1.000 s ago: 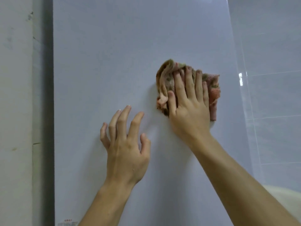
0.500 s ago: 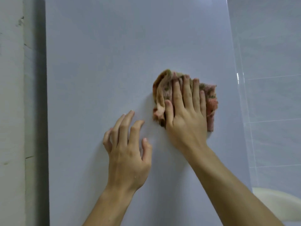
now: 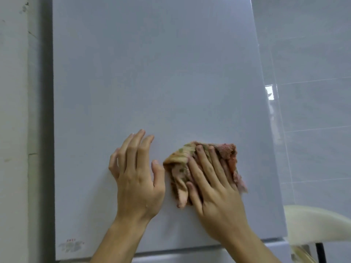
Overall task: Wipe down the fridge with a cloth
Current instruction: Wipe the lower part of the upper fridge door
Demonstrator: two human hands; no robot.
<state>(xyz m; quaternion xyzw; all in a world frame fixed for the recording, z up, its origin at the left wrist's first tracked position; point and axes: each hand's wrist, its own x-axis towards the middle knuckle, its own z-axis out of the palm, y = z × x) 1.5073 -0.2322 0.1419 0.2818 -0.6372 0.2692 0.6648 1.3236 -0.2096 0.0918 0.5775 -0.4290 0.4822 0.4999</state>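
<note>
One cloth (image 3: 180,162) on fridge (image 3: 152,73), tiled wall (image 3: 313,111) beside

Fridge door (image 3: 152,73) is bare across the upper and centre frame. Lower centre is taken by left hand (image 3: 136,177), cloth (image 3: 179,168) and right hand (image 3: 214,190), side by side. Plaster wall (image 3: 13,130) hems the left edge; tiled wall (image 3: 313,111) and a cream rounded object (image 3: 313,224) crowd the right.
</note>
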